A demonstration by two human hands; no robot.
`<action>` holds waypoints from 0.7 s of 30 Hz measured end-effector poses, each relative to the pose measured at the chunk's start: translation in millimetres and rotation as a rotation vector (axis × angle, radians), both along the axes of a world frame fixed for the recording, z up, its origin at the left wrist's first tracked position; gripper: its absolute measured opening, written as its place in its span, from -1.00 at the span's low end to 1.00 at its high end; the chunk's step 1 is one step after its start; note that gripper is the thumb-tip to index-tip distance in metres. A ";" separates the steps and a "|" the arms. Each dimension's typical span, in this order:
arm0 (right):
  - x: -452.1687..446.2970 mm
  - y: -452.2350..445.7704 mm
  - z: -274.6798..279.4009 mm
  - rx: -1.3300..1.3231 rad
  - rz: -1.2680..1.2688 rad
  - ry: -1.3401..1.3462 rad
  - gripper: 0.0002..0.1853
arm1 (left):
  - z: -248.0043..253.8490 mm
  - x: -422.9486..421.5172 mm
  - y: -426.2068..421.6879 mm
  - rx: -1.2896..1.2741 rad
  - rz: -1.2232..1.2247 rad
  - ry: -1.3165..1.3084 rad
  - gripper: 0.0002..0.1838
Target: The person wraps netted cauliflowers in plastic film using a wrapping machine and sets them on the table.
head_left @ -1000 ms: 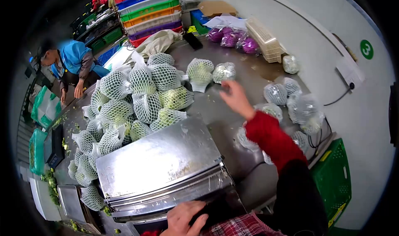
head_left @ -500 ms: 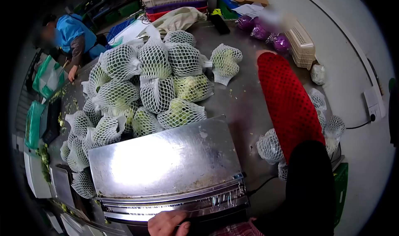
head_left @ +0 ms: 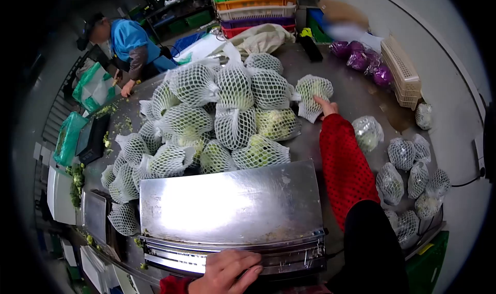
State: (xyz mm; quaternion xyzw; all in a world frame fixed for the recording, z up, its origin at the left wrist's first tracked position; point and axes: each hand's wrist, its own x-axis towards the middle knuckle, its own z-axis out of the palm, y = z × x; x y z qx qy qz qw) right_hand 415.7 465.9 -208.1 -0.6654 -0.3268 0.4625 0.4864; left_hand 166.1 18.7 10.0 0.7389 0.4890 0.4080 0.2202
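Right hand point(head_left: 326, 108) meets a netted head point(head_left: 313, 91), left hand point(head_left: 226, 271) the metal box point(head_left: 232, 203); both grips unclear! Right of the right fingers, film-wrapped heads point(head_left: 390, 184); left, a pile point(head_left: 235, 87) seemingly unwrapped.

The right hand point(head_left: 326, 107) is touching a netted vegetable point(head_left: 314, 91) at the right edge of a netted pile point(head_left: 235, 87). The left hand point(head_left: 227, 271) is resting at the front edge of a metal machine point(head_left: 232, 201). Film-wrapped vegetables point(head_left: 391, 183) are lying to the right on the bench point(head_left: 356, 89); a person in blue point(head_left: 129, 40) is leaning over its far left side.
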 end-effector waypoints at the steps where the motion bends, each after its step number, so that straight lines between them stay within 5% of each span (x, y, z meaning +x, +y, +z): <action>1: 1.5 1.1 -3.4 0.014 -0.003 -0.065 -0.17 | 3.6 -0.1 7.8 -0.058 -0.058 0.010 -0.80; 3: 16.3 33.7 -62.9 0.103 -0.071 0.007 -0.26 | -1.0 -1.3 20.3 -0.070 -0.141 -0.046 -0.80; 6: 35.9 26.0 -48.9 0.209 -0.060 0.170 -0.38 | -0.5 -5.1 33.4 -0.211 -0.052 -0.109 -0.78; 8: 36.2 -33.4 42.5 0.241 0.115 0.142 -0.42 | -14.4 -13.1 54.0 -0.197 0.069 -0.120 -0.74; 10: 22.4 -93.0 123.1 0.284 0.292 0.170 -0.38 | -13.5 -23.8 76.5 -0.441 0.187 -0.177 -0.46; 12: -8.5 -162.9 179.1 0.242 0.449 0.274 -0.41 | -33.3 -25.4 96.9 -0.212 0.181 -0.482 -0.30; 14: -44.7 -237.8 207.4 0.119 0.603 0.390 -0.46 | -23.1 -28.7 93.5 -0.263 0.174 -0.603 -0.27; 18: -106.1 -339.9 184.7 -0.076 0.683 0.540 -0.40 | -15.5 -57.1 29.7 -0.389 0.325 -0.673 -0.58; 21: -127.9 -374.3 156.9 0.035 0.751 0.213 -0.32 | -48.3 -93.1 -5.5 -0.628 0.364 -0.692 -0.55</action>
